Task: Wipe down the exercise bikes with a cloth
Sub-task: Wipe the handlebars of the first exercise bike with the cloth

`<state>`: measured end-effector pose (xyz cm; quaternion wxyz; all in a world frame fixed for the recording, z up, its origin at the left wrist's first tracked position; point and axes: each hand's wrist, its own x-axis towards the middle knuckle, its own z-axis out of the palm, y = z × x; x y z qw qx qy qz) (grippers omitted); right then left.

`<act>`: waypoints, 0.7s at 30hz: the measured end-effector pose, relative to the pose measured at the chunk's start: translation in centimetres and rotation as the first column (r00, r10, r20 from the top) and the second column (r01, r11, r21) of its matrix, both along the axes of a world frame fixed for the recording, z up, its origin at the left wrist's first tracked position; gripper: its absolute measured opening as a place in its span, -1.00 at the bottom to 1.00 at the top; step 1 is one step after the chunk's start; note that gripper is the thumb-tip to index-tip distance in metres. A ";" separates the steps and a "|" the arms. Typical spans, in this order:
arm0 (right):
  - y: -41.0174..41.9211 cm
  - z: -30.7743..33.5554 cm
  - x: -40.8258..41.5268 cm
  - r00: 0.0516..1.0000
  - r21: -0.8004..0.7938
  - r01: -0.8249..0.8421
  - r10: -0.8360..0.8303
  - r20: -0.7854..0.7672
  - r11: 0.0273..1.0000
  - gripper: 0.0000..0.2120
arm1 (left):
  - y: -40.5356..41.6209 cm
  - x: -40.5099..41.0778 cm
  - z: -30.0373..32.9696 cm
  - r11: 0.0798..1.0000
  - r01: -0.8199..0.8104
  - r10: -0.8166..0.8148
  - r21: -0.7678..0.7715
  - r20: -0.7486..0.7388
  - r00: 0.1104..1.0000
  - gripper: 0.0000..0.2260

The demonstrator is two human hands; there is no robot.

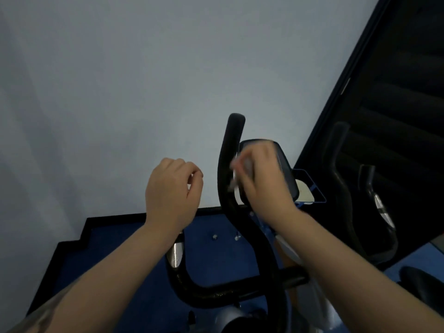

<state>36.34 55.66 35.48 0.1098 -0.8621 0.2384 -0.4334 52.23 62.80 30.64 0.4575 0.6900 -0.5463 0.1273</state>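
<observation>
Right hand (pixel 260 179): raised in front of the bike console (pixel 286 169), blurred by motion; its fingers are curled round a small white cloth (pixel 236 173), so the grip is seen grasping the cloth.
Cloth: a pale crumpled wad is seen at the fingertips of the right hand, pressed against or just beside the upright black handlebar (pixel 228 164); contact cannot be told through the blur.
Left hand (pixel 173 191): held in the air to the left of the handlebar, apart from it; the fingers are loosely curled with the thumb near the forefinger, and nothing is held, so the grip is released.
Exercise bike (pixel 240 287): a black curved handlebar frame is seen rising from the lower middle, with a silver sensor plate (pixel 176 254) on its left branch, partly covered by the left forearm.
Console: a dark rounded panel is mounted behind the right hand and largely hidden by it.
Second bike (pixel 370 188): dark handlebars are seen to the right, in front of a black panelled area.
Floor (pixel 120 248): blue, edged by a black skirting below the pale grey wall (pixel 144 80).
</observation>
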 end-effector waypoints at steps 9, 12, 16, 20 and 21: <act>-2.5 -3.3 2.5 0.996 -0.076 0.083 -0.085 -0.028 0.994 -0.91 | 0.0 0.1 -0.1 1.000 -0.007 0.007 0.000 0.004 1.000 -0.76; -3.0 -1.1 1.6 0.979 0.120 0.009 -0.033 0.200 0.993 -0.83 | -0.2 0.1 -0.1 1.000 -0.002 0.002 -0.003 -0.004 1.000 -0.76; -3.5 2.6 5.9 0.850 0.292 -0.030 -0.130 0.511 0.956 -0.83 | -0.1 0.0 -0.2 1.000 -0.013 0.013 -0.004 0.006 1.000 -0.77; -2.3 -0.9 5.0 0.956 0.326 0.110 -0.190 0.225 0.939 -0.81 | -0.1 0.1 -0.1 1.000 -0.016 0.016 0.002 0.007 1.000 -0.76; -1.9 -1.5 4.1 0.974 0.266 0.169 -0.203 0.105 0.949 -0.83 | -0.1 0.1 -0.1 1.000 -0.015 0.015 -0.001 0.007 1.000 -0.76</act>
